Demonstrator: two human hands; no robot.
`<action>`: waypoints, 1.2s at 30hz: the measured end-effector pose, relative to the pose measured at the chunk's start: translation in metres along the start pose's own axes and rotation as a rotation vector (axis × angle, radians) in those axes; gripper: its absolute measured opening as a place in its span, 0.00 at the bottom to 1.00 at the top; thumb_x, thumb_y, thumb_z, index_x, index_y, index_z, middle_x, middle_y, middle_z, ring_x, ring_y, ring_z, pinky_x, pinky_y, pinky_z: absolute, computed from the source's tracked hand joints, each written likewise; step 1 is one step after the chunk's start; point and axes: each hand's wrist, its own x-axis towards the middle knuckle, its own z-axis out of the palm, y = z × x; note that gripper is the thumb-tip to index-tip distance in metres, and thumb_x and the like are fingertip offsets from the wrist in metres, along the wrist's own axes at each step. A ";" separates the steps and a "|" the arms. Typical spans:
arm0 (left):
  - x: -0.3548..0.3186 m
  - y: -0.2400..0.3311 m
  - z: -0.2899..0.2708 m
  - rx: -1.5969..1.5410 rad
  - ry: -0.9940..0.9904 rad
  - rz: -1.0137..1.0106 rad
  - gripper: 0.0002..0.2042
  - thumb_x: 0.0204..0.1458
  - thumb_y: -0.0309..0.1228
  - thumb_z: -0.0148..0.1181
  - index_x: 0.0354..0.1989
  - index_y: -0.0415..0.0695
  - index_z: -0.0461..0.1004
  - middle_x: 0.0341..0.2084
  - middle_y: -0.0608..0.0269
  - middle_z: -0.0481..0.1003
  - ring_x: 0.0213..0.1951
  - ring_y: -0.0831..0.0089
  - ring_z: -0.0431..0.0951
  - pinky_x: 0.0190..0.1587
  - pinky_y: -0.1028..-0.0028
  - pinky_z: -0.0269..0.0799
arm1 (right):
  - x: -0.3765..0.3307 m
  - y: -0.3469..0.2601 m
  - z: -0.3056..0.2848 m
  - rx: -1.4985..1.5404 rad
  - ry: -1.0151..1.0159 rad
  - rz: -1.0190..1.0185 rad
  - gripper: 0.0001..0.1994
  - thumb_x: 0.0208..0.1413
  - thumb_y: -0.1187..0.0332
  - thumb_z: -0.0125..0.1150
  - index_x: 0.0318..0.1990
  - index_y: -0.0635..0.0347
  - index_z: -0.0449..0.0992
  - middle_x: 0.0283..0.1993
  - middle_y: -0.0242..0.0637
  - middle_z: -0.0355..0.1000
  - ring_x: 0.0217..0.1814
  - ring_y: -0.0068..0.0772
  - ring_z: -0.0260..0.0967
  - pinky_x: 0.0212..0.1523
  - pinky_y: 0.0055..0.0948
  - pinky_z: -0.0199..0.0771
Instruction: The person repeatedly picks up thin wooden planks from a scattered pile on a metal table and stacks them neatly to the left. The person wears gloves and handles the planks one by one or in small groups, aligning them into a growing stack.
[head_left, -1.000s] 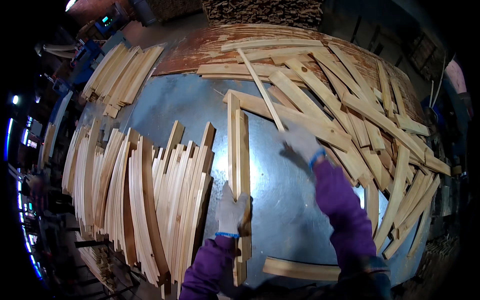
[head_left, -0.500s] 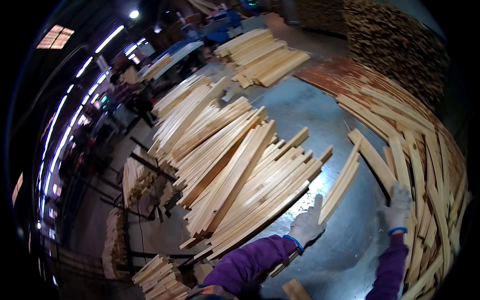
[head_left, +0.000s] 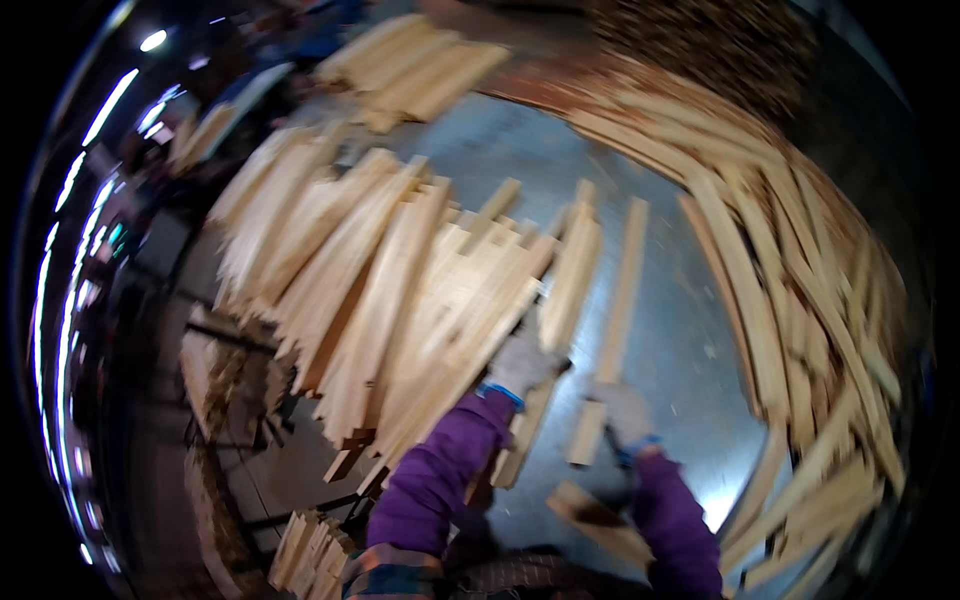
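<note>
My right hand [head_left: 624, 416] has moved from the pile [head_left: 750, 300] at frame right to lower centre, holding a wooden strip [head_left: 624, 285]; my left hand [head_left: 525, 364] grips a bundle [head_left: 572, 285] mid-frame.

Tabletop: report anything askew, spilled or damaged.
The wooden slats on the right lie crisscrossed, unlike the side-by-side slats on the left. One short board lies slantwise near the picture's lower edge, apart from both. No spill or damage stands out, though blur limits detail.
</note>
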 end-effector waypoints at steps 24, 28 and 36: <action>-0.040 -0.025 0.025 0.185 -0.030 -0.063 0.53 0.47 0.52 0.74 0.75 0.38 0.50 0.54 0.32 0.76 0.55 0.39 0.79 0.52 0.43 0.76 | -0.110 -0.040 -0.076 0.297 -0.033 0.136 0.17 0.66 0.58 0.60 0.54 0.62 0.76 0.39 0.38 0.77 0.37 0.34 0.76 0.41 0.36 0.78; -0.053 0.000 0.034 0.125 -0.130 -0.041 0.52 0.49 0.54 0.72 0.76 0.40 0.49 0.60 0.32 0.73 0.60 0.36 0.74 0.57 0.32 0.68 | 0.018 -0.021 -0.040 -0.196 0.170 -0.175 0.29 0.69 0.43 0.48 0.53 0.61 0.81 0.54 0.54 0.79 0.58 0.57 0.76 0.59 0.47 0.74; -0.051 -0.020 0.011 0.015 -0.256 -0.008 0.48 0.56 0.56 0.64 0.77 0.40 0.51 0.57 0.34 0.76 0.60 0.44 0.76 0.61 0.53 0.71 | -0.010 -0.035 0.036 -0.685 0.028 0.177 0.42 0.64 0.47 0.52 0.76 0.70 0.49 0.53 0.64 0.77 0.55 0.60 0.78 0.56 0.53 0.77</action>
